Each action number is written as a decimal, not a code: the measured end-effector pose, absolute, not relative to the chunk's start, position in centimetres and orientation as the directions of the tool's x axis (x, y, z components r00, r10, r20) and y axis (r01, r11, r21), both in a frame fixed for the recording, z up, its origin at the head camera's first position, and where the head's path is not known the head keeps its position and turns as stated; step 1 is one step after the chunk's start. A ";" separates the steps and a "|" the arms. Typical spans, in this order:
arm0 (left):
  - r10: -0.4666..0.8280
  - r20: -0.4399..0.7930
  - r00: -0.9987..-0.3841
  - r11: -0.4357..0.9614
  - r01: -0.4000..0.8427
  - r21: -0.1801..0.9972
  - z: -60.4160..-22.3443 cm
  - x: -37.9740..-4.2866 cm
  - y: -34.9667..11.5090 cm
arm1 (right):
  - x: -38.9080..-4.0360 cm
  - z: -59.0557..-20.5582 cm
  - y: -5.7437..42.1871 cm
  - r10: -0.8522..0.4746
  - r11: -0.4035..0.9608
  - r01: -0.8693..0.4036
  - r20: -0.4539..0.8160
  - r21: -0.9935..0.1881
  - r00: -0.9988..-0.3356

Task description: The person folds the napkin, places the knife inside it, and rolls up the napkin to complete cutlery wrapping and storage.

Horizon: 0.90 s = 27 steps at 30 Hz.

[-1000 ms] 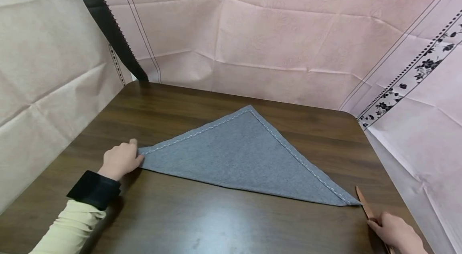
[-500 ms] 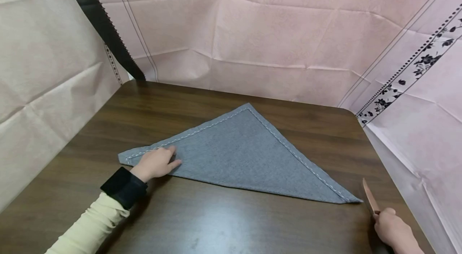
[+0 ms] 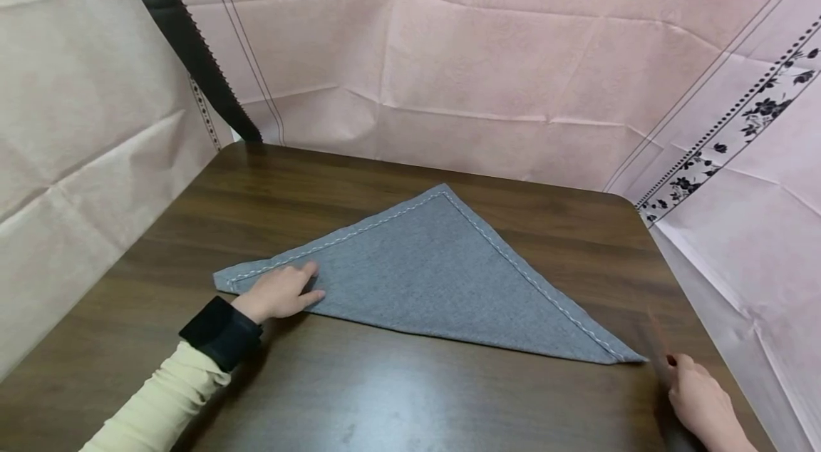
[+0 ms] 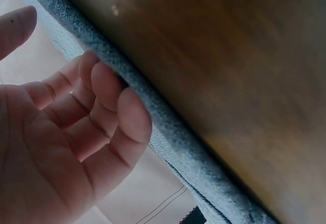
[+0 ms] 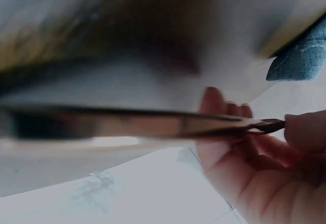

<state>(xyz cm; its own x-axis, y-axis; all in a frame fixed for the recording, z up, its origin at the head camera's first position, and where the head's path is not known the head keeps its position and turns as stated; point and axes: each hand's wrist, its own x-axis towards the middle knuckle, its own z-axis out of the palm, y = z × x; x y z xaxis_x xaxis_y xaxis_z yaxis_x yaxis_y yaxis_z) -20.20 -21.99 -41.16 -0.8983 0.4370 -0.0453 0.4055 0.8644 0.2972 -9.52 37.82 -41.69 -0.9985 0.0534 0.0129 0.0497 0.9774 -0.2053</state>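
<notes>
A grey cloth [image 3: 417, 274], triangular with pale stitching along two sides, lies flat on the table. My left hand [image 3: 280, 291] rests on its left part by the front edge, thumb and forefinger apart. In the left wrist view, the bent fingertips [image 4: 133, 113] touch the cloth's edge and the palm holds nothing. My right hand [image 3: 700, 395], beyond the cloth's right corner, grips a long, thin copper-brown tool [image 5: 158, 124]. Its far end is blurred in the head view, and its exact kind is unclear. A corner of the cloth shows at upper right in the right wrist view.
The brown wooden table [image 3: 308, 381] has rounded back corners. Pale pink sheeting [image 3: 474, 67] with creases hangs behind it. Similar sheeting covers the left and right sides, with a black strip [image 3: 186, 38] at back left and a flowered border [image 3: 725, 145] at right.
My left hand has moved right from the cloth's left tip onto the cloth, uncovering that tip. My right hand keeps the tool, which has shifted slightly and now looks blurred.
</notes>
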 end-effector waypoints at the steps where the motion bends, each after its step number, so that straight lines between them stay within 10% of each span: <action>1: 0.438 -0.049 -0.898 0.864 0.405 0.300 -41.2 -20.2 -22.0 | -9.5 -41.8 37.6 0.031 0.979 0.012 0.088 -0.205 -0.996; 12: 0.456 -0.061 -0.888 0.861 0.422 0.283 -41.7 -20.3 -22.3 | -11.2 -41.2 32.9 -0.256 0.940 -0.336 0.531 -0.056 -0.808; 27: 0.458 -0.057 -0.887 0.860 0.426 0.281 -41.5 -19.9 -22.4 | -12.6 -39.5 30.2 -0.279 0.956 -0.293 0.314 0.001 -0.908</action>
